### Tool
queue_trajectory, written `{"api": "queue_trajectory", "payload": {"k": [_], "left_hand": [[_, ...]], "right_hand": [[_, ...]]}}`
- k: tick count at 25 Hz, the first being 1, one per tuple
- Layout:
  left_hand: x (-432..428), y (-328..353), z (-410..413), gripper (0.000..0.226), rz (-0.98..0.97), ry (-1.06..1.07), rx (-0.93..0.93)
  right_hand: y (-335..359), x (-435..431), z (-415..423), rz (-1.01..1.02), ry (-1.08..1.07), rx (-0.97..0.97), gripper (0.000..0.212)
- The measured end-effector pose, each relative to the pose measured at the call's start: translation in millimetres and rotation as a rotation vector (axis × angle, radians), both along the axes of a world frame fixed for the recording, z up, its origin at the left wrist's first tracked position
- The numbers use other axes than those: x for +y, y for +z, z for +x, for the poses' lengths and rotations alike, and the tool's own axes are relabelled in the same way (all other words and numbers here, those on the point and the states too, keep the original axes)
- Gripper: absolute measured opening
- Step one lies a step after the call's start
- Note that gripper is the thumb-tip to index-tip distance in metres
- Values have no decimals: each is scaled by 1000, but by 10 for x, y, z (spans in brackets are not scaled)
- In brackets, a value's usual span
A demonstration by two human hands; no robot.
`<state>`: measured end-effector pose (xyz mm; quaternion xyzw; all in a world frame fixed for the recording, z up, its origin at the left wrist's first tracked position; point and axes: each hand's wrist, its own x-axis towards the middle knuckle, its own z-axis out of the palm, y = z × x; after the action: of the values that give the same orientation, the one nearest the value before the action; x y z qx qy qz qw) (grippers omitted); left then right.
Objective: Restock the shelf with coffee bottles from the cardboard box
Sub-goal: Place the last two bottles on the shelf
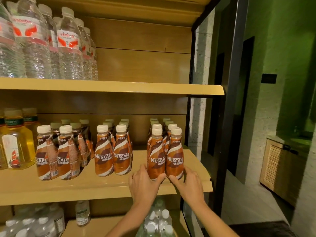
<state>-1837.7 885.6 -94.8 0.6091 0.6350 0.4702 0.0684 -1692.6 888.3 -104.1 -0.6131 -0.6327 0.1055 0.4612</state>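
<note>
— What are the hands holding?
— The left hand (pixel 145 183) is gripping the left Nescafé bottle (pixel 156 156) at its base, thumb in front. The right hand (pixel 189 183) is gripping the right Nescafé bottle (pixel 175 156) likewise.
— Why so low?
— Probably steadying them side by side, heading the right-hand row on the middle shelf (pixel 85 187), labels facing out.

Shop: stocked drink shelves (pixel 109 88), bottle rows (pixel 112 151).
</note>
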Motion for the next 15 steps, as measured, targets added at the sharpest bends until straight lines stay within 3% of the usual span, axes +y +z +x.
{"api": "queue_trajectory", "payload": {"k": [7,15], "left_hand": [[10,23,-16,54,-32,-70,161],[207,35,-44,58,-172,-116,185]], "right_hand": [[-37,52,-23,80,-93,-30,57],[8,208,-19,87,-180,-170,62]]}}
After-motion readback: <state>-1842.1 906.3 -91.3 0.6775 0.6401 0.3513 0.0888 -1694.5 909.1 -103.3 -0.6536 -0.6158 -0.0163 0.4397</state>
